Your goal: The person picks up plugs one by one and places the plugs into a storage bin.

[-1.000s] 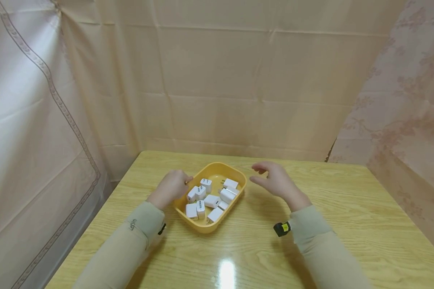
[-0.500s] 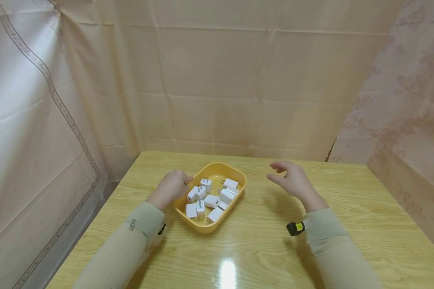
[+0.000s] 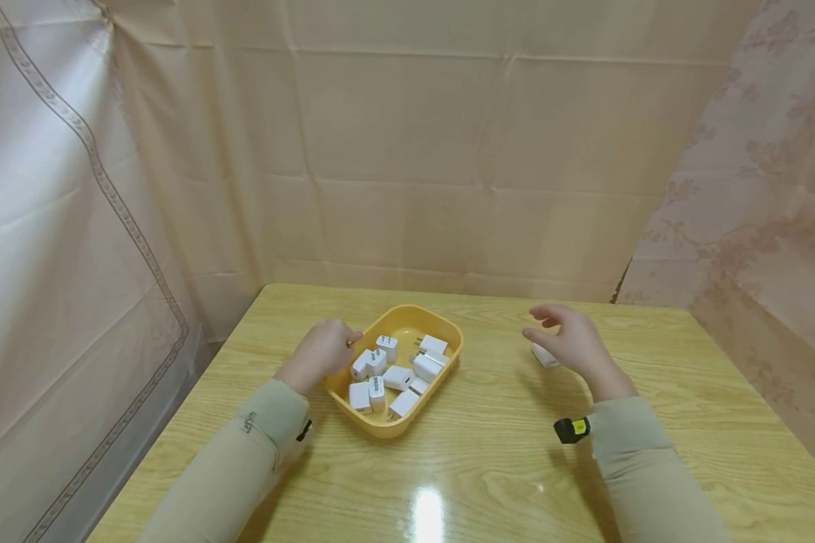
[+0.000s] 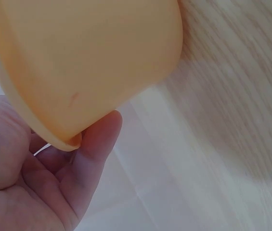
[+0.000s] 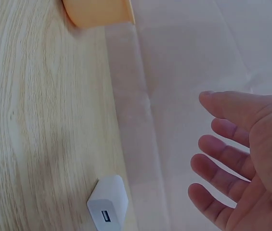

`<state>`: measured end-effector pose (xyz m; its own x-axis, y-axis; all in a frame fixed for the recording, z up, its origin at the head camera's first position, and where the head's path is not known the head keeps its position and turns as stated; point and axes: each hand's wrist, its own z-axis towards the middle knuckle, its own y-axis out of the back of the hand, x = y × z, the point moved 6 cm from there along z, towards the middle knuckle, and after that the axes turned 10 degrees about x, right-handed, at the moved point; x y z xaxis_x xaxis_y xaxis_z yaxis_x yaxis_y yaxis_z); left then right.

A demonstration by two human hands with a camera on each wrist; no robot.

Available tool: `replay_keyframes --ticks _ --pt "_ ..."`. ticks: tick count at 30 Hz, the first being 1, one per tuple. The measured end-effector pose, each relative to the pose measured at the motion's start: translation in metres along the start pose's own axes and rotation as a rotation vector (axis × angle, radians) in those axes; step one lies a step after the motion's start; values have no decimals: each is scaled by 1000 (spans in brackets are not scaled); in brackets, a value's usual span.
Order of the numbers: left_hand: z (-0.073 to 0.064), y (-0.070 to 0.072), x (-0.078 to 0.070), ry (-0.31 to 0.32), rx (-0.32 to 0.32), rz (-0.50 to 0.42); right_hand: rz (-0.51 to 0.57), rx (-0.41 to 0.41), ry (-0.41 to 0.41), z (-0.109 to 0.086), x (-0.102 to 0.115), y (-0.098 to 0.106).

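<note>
A yellow plastic basket [image 3: 382, 431] sits on the table with several white charger plugs [image 3: 398, 378] loose inside. At its left side my left hand [image 3: 318, 354] grips the rim. In the left wrist view, the thumb and fingers of the left hand [image 4: 71, 180] pinch that rim from both sides. My right hand [image 3: 573, 343] hovers over the table to the right of the basket, fingers relaxed and holding nothing. Partly hidden behind it is a single white charger plug [image 3: 544, 357]. The right wrist view shows this plug [image 5: 108, 202] lying on the wood, its USB port visible, apart from the fingers.
The wooden table [image 3: 448, 467] has its far edge close to a beige cloth curtain [image 3: 407, 151]. Cloth also hangs at the left [image 3: 61, 264] and right [image 3: 774, 188]. A black wrist camera [image 3: 571, 431] sticks out from the right sleeve.
My right hand has moved to the right, away from the basket, and the lone charger plug has come into sight beside it. The left hand and the basket have stayed put.
</note>
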<state>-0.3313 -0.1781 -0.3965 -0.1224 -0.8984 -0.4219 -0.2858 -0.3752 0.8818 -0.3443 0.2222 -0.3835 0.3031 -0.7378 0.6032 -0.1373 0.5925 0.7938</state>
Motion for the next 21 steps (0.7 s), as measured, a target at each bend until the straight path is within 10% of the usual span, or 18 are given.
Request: replay_keyframes --ticks 21 --pt "1 -1 1 18 6 -22 -15 -9 -28 0 -27 -13"
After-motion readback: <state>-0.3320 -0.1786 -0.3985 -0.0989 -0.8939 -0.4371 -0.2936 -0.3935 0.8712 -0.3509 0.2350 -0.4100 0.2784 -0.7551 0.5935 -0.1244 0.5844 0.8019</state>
